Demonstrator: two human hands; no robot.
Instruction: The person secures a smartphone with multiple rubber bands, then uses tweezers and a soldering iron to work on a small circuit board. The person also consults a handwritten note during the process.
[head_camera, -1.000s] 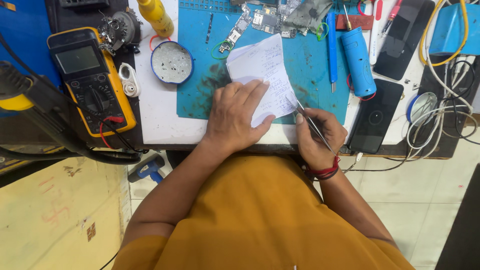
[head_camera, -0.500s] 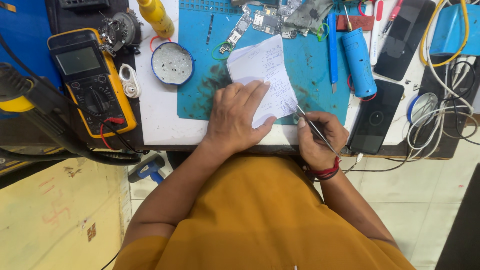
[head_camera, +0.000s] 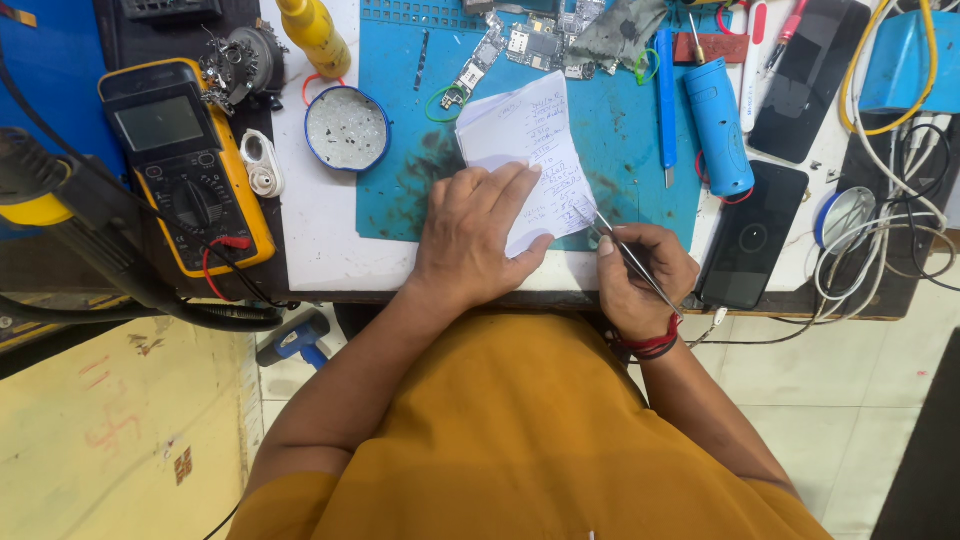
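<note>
A folded white paper with handwriting is pressed flat on the blue work mat by the left hand. The fingers of this hand are spread slightly apart and lie over the lower part of the paper, with the palm near the front edge of the table. The paper lies near the middle of the mat, tilted a little, and its upper half is uncovered.

A thin metal tool (it looks like tweezers, but this cannot be told for sure) is held in the right hand, with the fingers closed around it. Its tip touches or nearly touches the right edge of the paper. A red band is worn on the right wrist.

To the left of the mat, a round blue-rimmed dish is placed, and further left a yellow multimeter with a red lead is seen. A yellow bottle stands above the dish. On the right part of the mat a blue cylinder is laid, and just beside it a dark phone rests face up. Small circuit boards are scattered at the top of the mat. White cables are coiled at the far right.
</note>
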